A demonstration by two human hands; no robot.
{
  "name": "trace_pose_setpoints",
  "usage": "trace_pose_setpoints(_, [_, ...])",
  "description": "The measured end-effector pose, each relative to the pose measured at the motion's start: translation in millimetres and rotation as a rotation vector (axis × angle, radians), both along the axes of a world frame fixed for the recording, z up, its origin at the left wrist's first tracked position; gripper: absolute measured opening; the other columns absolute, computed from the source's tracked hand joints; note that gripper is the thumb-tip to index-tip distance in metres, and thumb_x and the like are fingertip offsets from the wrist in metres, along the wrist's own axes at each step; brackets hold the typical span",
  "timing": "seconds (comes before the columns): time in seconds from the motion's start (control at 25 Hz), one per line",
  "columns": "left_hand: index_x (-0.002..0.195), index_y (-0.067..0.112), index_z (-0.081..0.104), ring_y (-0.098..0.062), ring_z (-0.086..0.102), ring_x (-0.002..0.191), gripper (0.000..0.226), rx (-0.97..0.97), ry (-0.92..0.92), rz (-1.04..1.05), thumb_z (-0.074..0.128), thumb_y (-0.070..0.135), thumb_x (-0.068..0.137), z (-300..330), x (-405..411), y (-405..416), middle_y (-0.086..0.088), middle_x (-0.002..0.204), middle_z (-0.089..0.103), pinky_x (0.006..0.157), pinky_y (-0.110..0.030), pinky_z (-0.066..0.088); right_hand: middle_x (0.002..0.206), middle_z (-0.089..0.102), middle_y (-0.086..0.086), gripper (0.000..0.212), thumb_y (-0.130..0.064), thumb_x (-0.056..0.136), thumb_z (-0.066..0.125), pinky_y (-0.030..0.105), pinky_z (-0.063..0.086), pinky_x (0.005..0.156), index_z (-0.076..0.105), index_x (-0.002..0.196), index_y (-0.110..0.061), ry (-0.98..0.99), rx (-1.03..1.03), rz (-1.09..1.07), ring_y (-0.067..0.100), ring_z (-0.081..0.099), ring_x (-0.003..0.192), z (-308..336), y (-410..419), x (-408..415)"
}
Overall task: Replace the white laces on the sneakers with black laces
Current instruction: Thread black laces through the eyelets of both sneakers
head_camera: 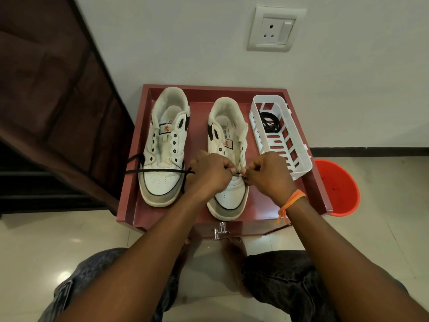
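Lacing the right sneaker (228,156), beside the basket (281,140): both hands, left (210,174) and right (267,175), pinch a black lace (238,174) at its lowest eyelets; next, probably even the ends, then cross upward.

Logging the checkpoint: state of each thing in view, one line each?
Left sneaker: no white lace, black lace through the lowest eyelets only, ends loose.
Right sneaker: unlaced higher up, lace being worked near the toe.
Left hand: pinches the lace.
Right hand: pinches the lace.
White basket: holds a coiled black lace.
Orange bucket: upright, beside the table.
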State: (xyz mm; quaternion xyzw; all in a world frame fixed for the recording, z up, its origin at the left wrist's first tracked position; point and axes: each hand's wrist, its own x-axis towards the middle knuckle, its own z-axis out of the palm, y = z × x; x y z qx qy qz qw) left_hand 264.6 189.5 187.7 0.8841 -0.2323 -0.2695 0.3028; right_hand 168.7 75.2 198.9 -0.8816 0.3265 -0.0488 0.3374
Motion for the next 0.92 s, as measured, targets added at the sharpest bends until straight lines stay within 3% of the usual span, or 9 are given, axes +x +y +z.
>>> trace_pose_setpoints(0.12, [0.066, 0.042, 0.063, -0.025, 0.035, 0.126, 0.026, 0.025, 0.011, -0.035, 0.065, 0.038, 0.091, 7.4, 0.8, 0.9, -0.001, 0.128, 0.046, 0.105, -0.046, 0.034, 0.061, 0.065, 0.02, 0.033, -0.008, 0.085, 0.067, 0.037, 0.046, 0.054, 0.059, 0.055, 0.004, 0.049, -0.155, 0.054, 0.035, 0.06, 0.059, -3.4, 3.7, 5.5])
trace_pose_setpoints(0.24, [0.088, 0.034, 0.073, -0.029, 0.034, 0.125, 0.011, 0.076, 0.032, -0.026, 0.064, 0.036, 0.093, 15.7, 0.7, 1.5, -0.004, 0.131, 0.038, 0.103, -0.046, 0.036, 0.061, 0.063, 0.017, 0.042, -0.001, 0.084, 0.064, 0.035, 0.049, 0.054, 0.046, 0.047, -0.01, 0.05, -0.15, 0.009, 0.032, 0.061, 0.059, -9.7, 1.3, 3.5])
trace_pose_setpoints(0.4, [0.098, 0.03, 0.076, -0.024, 0.032, 0.124, 0.013, 0.059, -0.043, 0.039, 0.064, 0.032, 0.093, 17.2, -9.3, -0.9, 0.009, 0.112, 0.041, 0.083, -0.022, 0.024, 0.075, 0.071, 0.022, 0.011, 0.0, 0.085, 0.069, 0.037, 0.06, 0.068, 0.07, 0.075, 0.004, -0.088, 0.225, -0.151, 0.03, 0.072, 0.069, -8.5, -3.4, -2.9])
trace_pose_setpoints(0.48, [0.094, 0.032, 0.076, -0.025, 0.032, 0.12, 0.013, 0.074, -0.095, 0.037, 0.064, 0.032, 0.092, 14.0, -11.0, -2.1, 0.006, 0.117, 0.039, 0.084, -0.031, 0.023, 0.079, 0.07, 0.028, 0.008, 0.001, 0.085, 0.069, 0.035, 0.061, 0.067, 0.069, 0.082, 0.009, -0.108, 0.348, -0.197, 0.032, 0.071, 0.07, -4.8, -4.1, -4.1])
trace_pose_setpoints(0.72, [0.097, 0.027, 0.073, -0.029, 0.031, 0.115, 0.013, 0.158, -0.245, -0.016, 0.063, 0.028, 0.09, 8.7, -17.7, -5.7, -0.002, 0.123, 0.035, 0.087, -0.042, 0.028, 0.072, 0.07, 0.021, 0.009, -0.001, 0.085, 0.07, 0.044, 0.06, 0.073, 0.07, 0.077, 0.004, -0.102, 0.296, -0.165, 0.027, 0.072, 0.066, -6.1, -4.1, -4.3])
trace_pose_setpoints(0.92, [0.091, 0.029, 0.074, -0.027, 0.03, 0.116, 0.013, 0.058, -0.092, 0.031, 0.061, 0.032, 0.095, 10.4, -17.0, -3.2, 0.005, 0.113, 0.028, 0.085, -0.039, 0.024, 0.078, 0.069, 0.024, 0.008, 0.004, 0.085, 0.068, 0.041, 0.061, 0.07, 0.068, 0.081, 0.01, -0.112, 0.344, -0.167, 0.031, 0.072, 0.072, -6.7, -4.6, -3.3])
